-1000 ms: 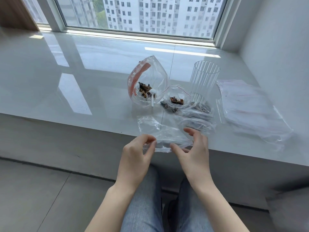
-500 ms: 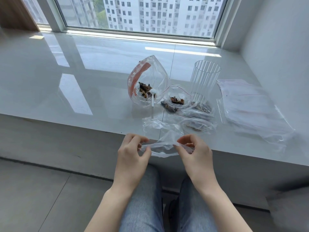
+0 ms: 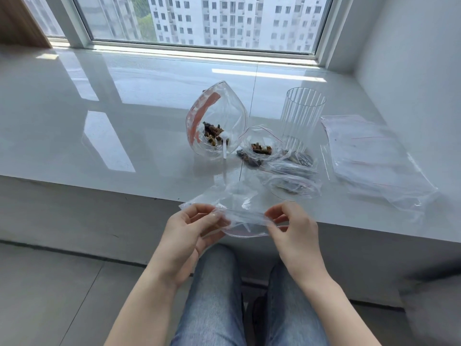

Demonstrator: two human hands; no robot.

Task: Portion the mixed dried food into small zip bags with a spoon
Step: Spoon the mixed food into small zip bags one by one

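The left hand (image 3: 189, 231) and the right hand (image 3: 294, 228) are raised side by side over the person's knees, just short of the near edge of the tabletop (image 3: 124, 101). Each hand pinches one end of the mouth of an empty small zip bag (image 3: 239, 208) between thumb and curled fingers. The bag's mouth is stretched between the two hands, and its body extends away from the person over the near edge of the tabletop.

Beyond the held bag, near the near edge and slightly right of centre, lie several filled small bags (image 3: 291, 176), overlapping one another, each with dark dried food inside. Just behind them, one small open bag (image 3: 262, 146) stands with its mouth spread and a portion of brown pieces at its bottom.

Just left of it stands the large zip bag (image 3: 214, 121) with a red strip along its open mouth. It holds the mixed dried food (image 3: 212, 136), and the white spoon (image 3: 225, 146) is propped inside it, handle pointing toward the near edge.

Right of the open small bag stands a ribbed clear glass (image 3: 301, 116), upright. Toward the right edge of the tabletop lies a flat stack of unused zip bags (image 3: 369, 156).

The far edge of the tabletop meets a window (image 3: 224, 21).
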